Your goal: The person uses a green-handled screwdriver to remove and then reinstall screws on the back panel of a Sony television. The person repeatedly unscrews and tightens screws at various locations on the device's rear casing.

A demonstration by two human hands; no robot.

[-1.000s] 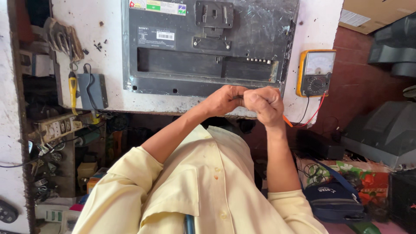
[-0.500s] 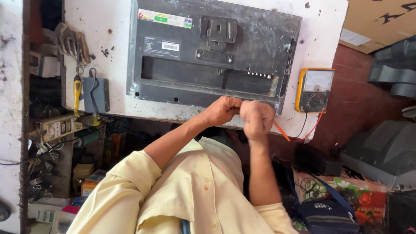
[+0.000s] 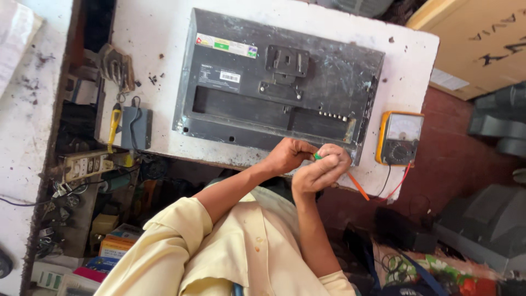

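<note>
Two hands meet at the lower edge of the set; going from nine o'clock round to three:

- A bunch of metal hand tools (image 3: 116,66) lies at ten o'clock of my hands, too tangled to tell apart.
- Below it are a yellow-handled tool (image 3: 113,123), a grey box (image 3: 136,127) and a power strip (image 3: 82,164), with the shelves beneath them in shadow.
- The dark television back (image 3: 274,82) lies face down on the white bench (image 3: 159,33), its near edge at twelve o'clock of my hands.
- My left hand (image 3: 287,156) is curled tight, its fingertips pinching a small green piece (image 3: 316,156).
- My fingers cover nearly all of that piece, so I cannot make out what it is.
- My right hand (image 3: 323,171) is closed too, touching the left, with an orange rod (image 3: 359,186) poking out of it toward four o'clock.
- The rod's upper end is hidden in my fist.
- A yellow meter (image 3: 399,137) sits at two o'clock, near my right hand, and its leads drop over the bench edge.
- A cardboard box (image 3: 482,44) is cut off at the far right.
</note>
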